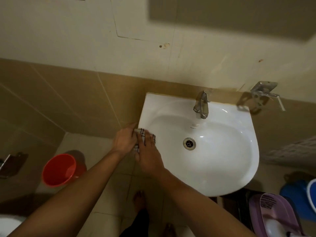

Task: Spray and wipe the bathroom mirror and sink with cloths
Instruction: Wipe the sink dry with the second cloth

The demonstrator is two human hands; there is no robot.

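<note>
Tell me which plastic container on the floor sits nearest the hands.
The red-orange plastic bucket, left of the white sink; the purple basket and blue tub sit far right.

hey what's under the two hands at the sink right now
A white cloth with black checks lies on the sink's left rim, pressed by the left hand and right hand. Most of the cloth and the rim beneath are covered.
</note>
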